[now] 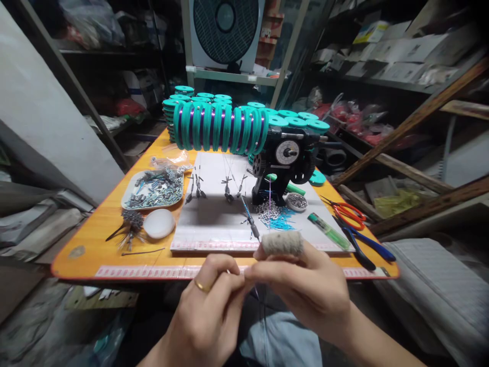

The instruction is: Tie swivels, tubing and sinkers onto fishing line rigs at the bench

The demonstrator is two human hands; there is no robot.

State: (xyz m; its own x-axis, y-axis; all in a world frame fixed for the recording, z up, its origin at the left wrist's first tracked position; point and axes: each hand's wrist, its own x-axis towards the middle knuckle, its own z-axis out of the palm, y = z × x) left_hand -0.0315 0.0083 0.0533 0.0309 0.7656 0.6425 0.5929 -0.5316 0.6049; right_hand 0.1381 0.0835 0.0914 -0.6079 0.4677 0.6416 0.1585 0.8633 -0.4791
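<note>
**Fingertips meet over the table's near edge, sinker just beyond**

The left hand (210,306), wearing a gold band ring (204,285), is curled, thumb and forefinger drawn together; whatever lies between them is hidden. The right hand (315,293), its forefinger bound in a grey fabric wrap (282,243), is half-curled, its fingertips closed on a thin dark line (259,240) and meeting the left's.

Taking that meeting point as the clock's centre, the line runs toward twelve-thirty, to a slim dark-grey cylindrical sinker (254,230) just beyond the wrapped finger, over the white board (214,224). Small silver beads (266,210) lie at one o'clock, with the black geared winding machine (284,165) farther that way. At two is a clear tube with green contents (329,232); near three, the blue-handled pliers (369,246). A white tray of small grey pieces (125,192) sits at ten, and round teal foam spools (221,127) hang near twelve, well apart.
</note>
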